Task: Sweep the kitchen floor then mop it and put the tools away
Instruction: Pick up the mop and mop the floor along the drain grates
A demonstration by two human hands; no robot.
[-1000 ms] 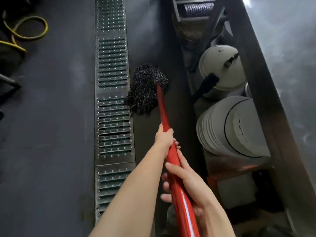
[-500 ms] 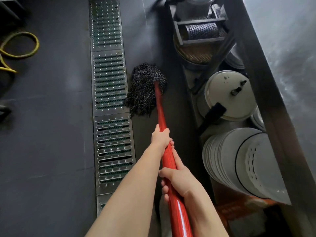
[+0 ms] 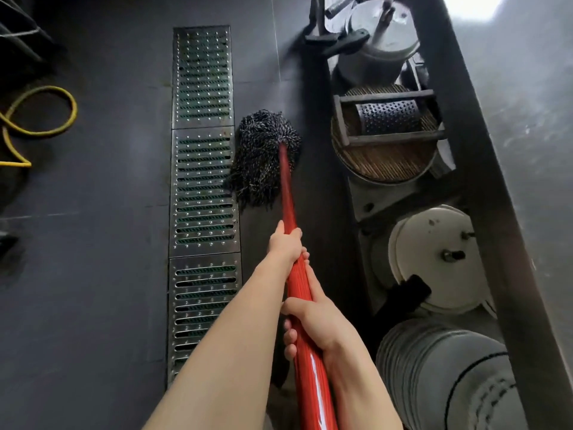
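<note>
Both hands are wrapped round the red mop handle (image 3: 293,268), the left hand (image 3: 285,246) further down the shaft towards the head, the right hand (image 3: 313,324) nearer the body, with its fingers curled under the shaft and its thumb laid across the top.

At the far left, a looped yellow hose (image 3: 40,119) is seen lying on the dark floor (image 3: 93,274). Further right, a metal drain grate (image 3: 203,187) is laid in slotted sections running away from the viewer. Just beside its right edge, the dark stringy mop head (image 3: 263,156) is spread on the floor, some strands overlapping the grate's edge. The handle is angled up from the mop head towards the person.

To the right of the mop, a low shelf (image 3: 366,206) under a steel worktop (image 3: 527,150) is filled with kitchenware. At the far end a metal pot (image 3: 381,54) with black handles is stood; nearer, a round woven tray (image 3: 384,162) is seen with a wooden frame and a perforated metal piece resting on it. Nearer still, a pale lid (image 3: 434,259) with a knob is seen, a black handle jutting out by its lower left edge. Closest, a stack of grey plates (image 3: 440,377) is set tilted on edge.
</note>
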